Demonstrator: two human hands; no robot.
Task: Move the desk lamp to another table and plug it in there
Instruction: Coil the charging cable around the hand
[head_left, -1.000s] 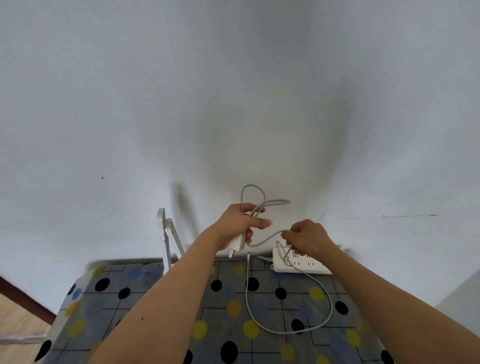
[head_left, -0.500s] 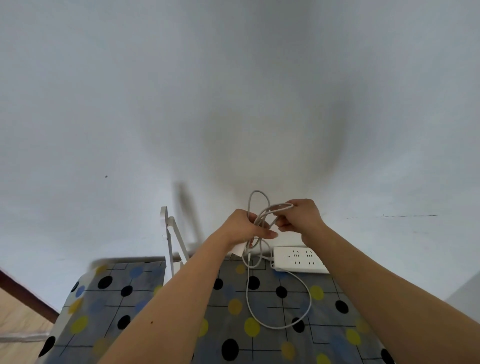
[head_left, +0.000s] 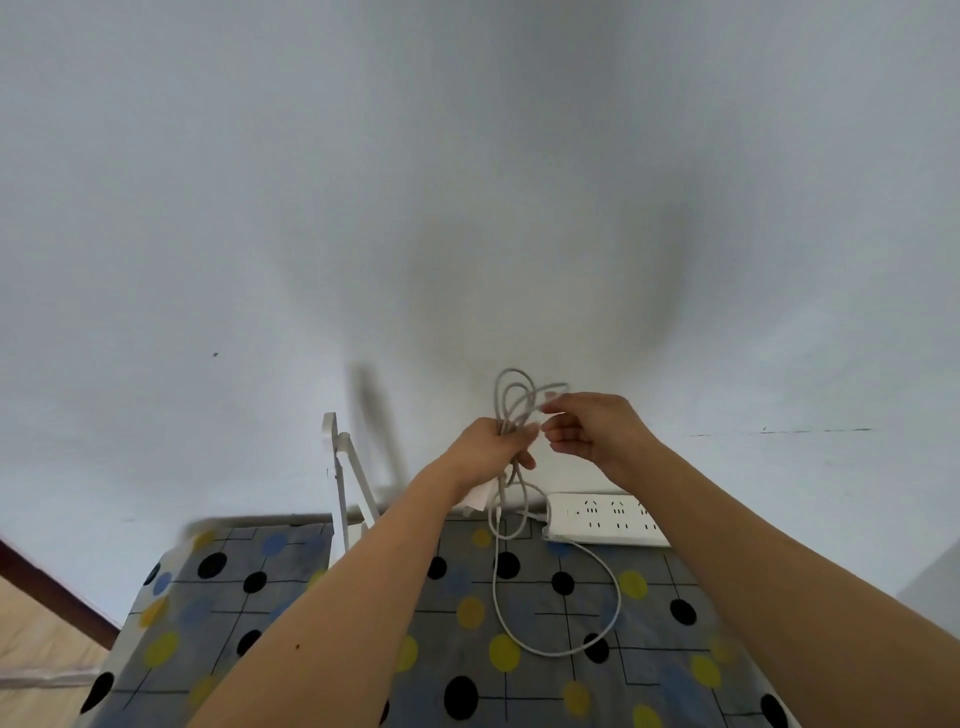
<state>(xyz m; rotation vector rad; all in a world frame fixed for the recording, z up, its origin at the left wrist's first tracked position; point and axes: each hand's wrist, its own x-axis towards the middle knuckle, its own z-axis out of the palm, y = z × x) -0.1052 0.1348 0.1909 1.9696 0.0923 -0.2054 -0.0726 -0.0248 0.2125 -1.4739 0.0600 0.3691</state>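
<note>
My left hand (head_left: 493, 447) grips a bundle of grey cable loops (head_left: 511, 395) held above the table, and a white plug block (head_left: 480, 496) shows just under the fist. My right hand (head_left: 592, 426) is close beside it, thumb and forefinger pinching the top loop, the other fingers loose. A long slack loop of the cable (head_left: 558, 647) hangs down onto the dotted tablecloth (head_left: 270, 587). The white desk lamp (head_left: 345, 467) stands folded at the table's back edge, left of my left arm; its base is hidden.
A white power strip (head_left: 602, 522) lies at the back right of the table against the white wall (head_left: 467, 208). The table's left edge drops to a wooden floor (head_left: 36, 639) with a dark skirting board.
Another loop has been gathered into my left hand and the slack loop on the table has shrunk. My right hand rose from near the power strip to the top of the bundle.
</note>
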